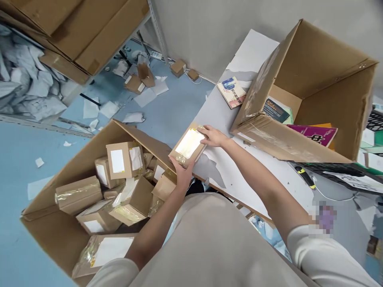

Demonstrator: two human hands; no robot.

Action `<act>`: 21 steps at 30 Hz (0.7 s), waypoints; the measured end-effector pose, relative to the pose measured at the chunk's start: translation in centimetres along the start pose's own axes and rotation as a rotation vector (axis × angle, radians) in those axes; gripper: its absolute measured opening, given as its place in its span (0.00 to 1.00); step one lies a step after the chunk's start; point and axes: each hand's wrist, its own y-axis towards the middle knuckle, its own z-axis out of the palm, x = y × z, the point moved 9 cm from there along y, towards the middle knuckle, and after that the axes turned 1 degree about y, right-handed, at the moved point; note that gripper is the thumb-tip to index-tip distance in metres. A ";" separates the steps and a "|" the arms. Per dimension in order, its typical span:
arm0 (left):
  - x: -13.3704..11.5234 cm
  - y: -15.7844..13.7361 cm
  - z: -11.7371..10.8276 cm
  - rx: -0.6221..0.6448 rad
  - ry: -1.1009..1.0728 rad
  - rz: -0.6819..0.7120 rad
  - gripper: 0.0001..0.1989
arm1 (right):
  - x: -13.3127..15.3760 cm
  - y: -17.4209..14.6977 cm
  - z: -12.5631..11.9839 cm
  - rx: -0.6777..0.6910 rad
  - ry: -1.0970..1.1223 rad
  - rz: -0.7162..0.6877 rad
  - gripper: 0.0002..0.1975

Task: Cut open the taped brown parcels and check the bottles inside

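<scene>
A small taped cardboard box (pixel 195 150) with a white label on top lies between my hands, over the edge of the white table. My left hand (pixel 183 172) grips its near end, the thumb along the side and the fingers partly hidden. At the far right side, my right hand (pixel 214 136) is closed over the box's edge, fingertips and thumb on the label. To the left stands a large open carton (pixel 38 217) filled with several taped parcels, such as a labelled brown parcel (pixel 124 160).
On the white table (pixel 253 167) stands a big open carton (pixel 332 56) holding books, with a book (pixel 231 92) beside it. A black and yellow cutter (pixel 305 177) lies at the right. A shelf with boxes (pixel 74 32) and bags is upper left; paper scraps litter the blue floor (pixel 161 115).
</scene>
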 end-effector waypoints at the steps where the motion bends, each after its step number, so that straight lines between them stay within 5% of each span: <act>1: -0.2 -0.1 -0.1 0.004 -0.017 -0.025 0.53 | 0.0 -0.6 0.0 -0.011 0.007 0.017 0.34; 5: -2.1 -1.1 -0.5 0.027 -0.027 -0.099 0.52 | -0.6 -5.9 -0.2 -0.154 0.092 0.137 0.31; 9: -5.3 -2.3 1.6 0.143 0.024 -0.025 0.54 | -2.4 -16.3 0.1 -0.457 0.256 0.352 0.26; 16: -7.7 -5.4 14.2 0.580 -0.040 0.089 0.47 | -6.5 -35.4 6.3 -0.882 0.715 0.699 0.33; 21: -7.8 -8.8 21.2 0.827 0.004 0.154 0.45 | -8.8 -43.4 12.4 -1.062 1.028 0.869 0.38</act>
